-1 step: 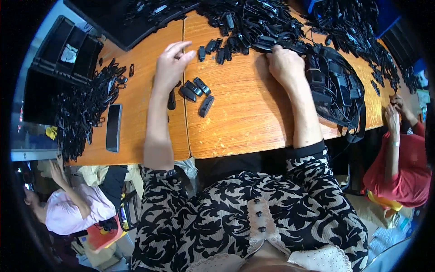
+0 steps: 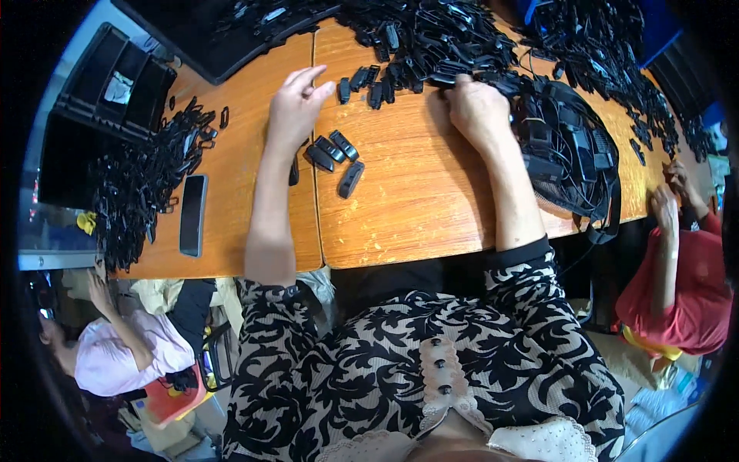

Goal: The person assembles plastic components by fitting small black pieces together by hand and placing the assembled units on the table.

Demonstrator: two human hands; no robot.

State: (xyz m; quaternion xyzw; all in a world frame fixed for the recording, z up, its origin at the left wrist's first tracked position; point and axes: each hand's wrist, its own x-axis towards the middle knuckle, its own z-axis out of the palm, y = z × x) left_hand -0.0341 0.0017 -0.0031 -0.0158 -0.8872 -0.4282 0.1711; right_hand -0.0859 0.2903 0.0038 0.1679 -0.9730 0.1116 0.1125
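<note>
My left hand [image 2: 297, 104] hovers over the left part of the wooden table, its fingers apart and nothing in them. Just below and right of it lie several loose black plastic clips [image 2: 341, 145]. My right hand [image 2: 480, 112] is at the front edge of a big heap of black plastic clips [image 2: 431, 42], fingers curled down. Its fingertips meet the heap, and what they pinch, if anything, is hidden. A few more clips [image 2: 375, 94] lie between my hands along the heap's edge.
Beside my right forearm sits a black bag [image 2: 573, 146] with straps and cords. On the left are a flat black phone-like slab [image 2: 193, 215], another heap of black pieces [image 2: 146, 177] and black trays [image 2: 115, 85]. Co-workers sit left [image 2: 135, 350] and right [image 2: 677, 285].
My right hand has shifted slightly left along the heap's edge. My left hand has drifted a little to the right. The loose clips between them stay put.
</note>
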